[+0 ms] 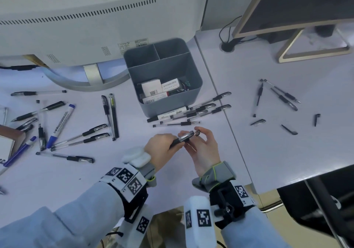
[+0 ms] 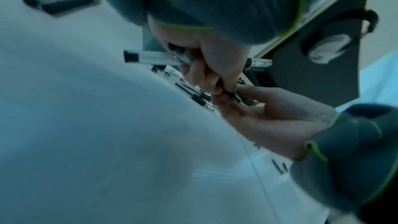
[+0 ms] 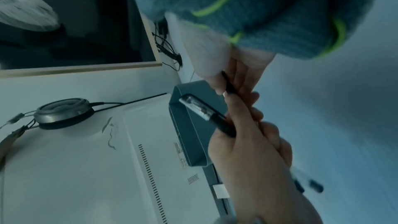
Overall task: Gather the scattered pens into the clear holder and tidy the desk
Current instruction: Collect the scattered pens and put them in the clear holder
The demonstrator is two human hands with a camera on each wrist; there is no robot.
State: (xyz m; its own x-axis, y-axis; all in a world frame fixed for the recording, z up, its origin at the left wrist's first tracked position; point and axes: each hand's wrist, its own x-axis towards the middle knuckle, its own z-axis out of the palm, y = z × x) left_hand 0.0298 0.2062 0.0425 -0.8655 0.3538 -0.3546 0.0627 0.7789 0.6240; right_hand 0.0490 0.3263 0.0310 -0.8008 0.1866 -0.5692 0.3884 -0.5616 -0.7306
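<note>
Both hands meet over the white desk [image 1: 268,152] in front of a grey compartment organizer [image 1: 193,92]. My left hand [image 1: 172,142] grips a black gel pen [image 1: 184,137] by its barrel. My right hand [image 1: 199,134] pinches that pen's far end between thumb and fingers; the right wrist view shows its fingers [image 3: 239,81] on a thin black part. In the left wrist view the left hand [image 2: 215,77] also clasps a clear pen barrel [image 2: 150,57]. More pens lie in a pile [image 1: 191,111] against the organizer, in a spread at left [image 1: 76,133] and a group at right [image 1: 277,96]. No clear holder shows.
A white monitor back [image 1: 76,27] stands behind the left pens, a wood-framed screen [image 1: 306,18] at back right. Loose caps [image 1: 257,122] lie on the right. Blue markers [image 1: 61,123] and a cardboard box [image 1: 7,142] sit at left. Headphones [image 3: 62,113] rest behind. The desk edge [image 1: 306,178] cuts in at right.
</note>
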